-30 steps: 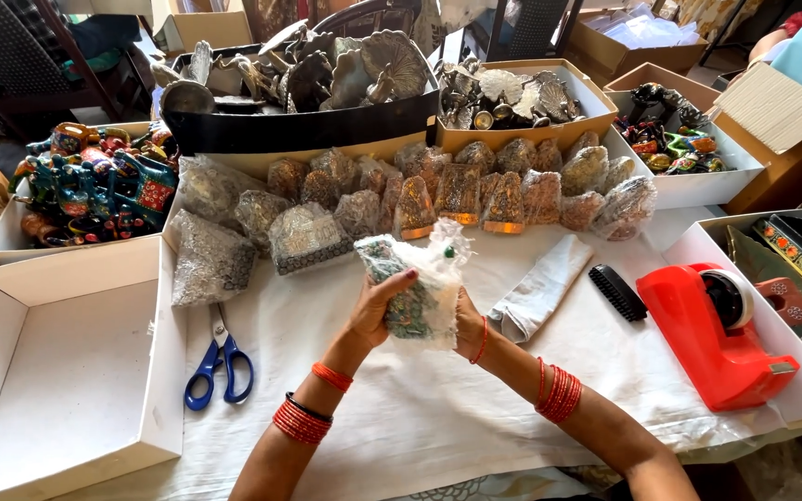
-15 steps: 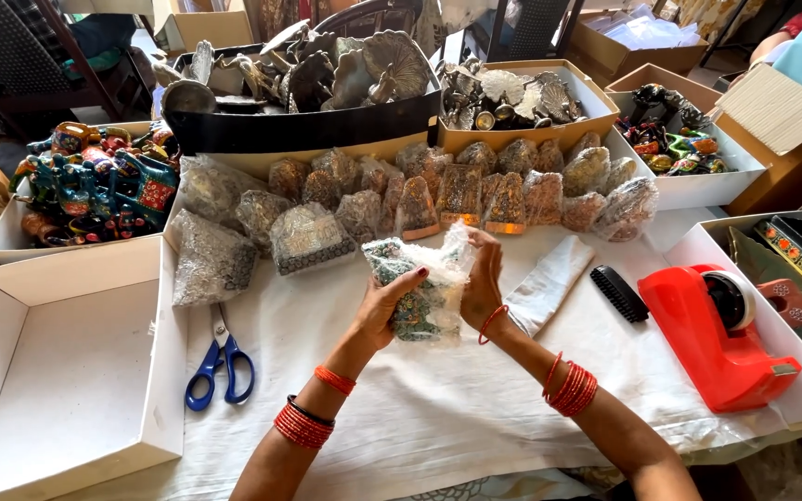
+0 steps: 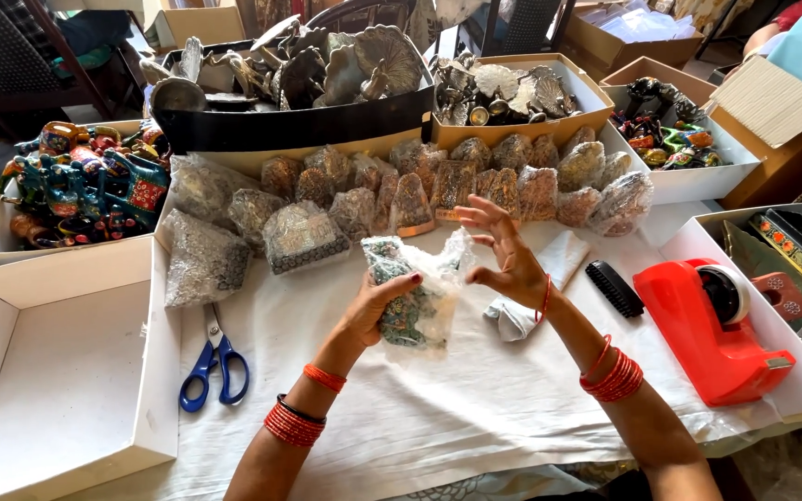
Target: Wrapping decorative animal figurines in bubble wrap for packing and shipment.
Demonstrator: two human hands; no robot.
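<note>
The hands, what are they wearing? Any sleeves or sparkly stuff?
No sleeves show on either arm. The left hand has dark red nail polish, with red bangles and a dark band on its arm. The right hand has a thin red thread at the wrist and stacked red bangles.

Bright, even daylight; soft shadows under objects on the counter; edges bowed, corners possibly slightly soft.

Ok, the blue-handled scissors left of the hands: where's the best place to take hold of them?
Take the scissors by the blue handle loops, coming from the near table edge. The loops point toward the person while the closed blades point away toward the wrapped bags, and the white cloth around the loops looks bare. The left hand, now holding the bagged ornament, is nearest.
</note>
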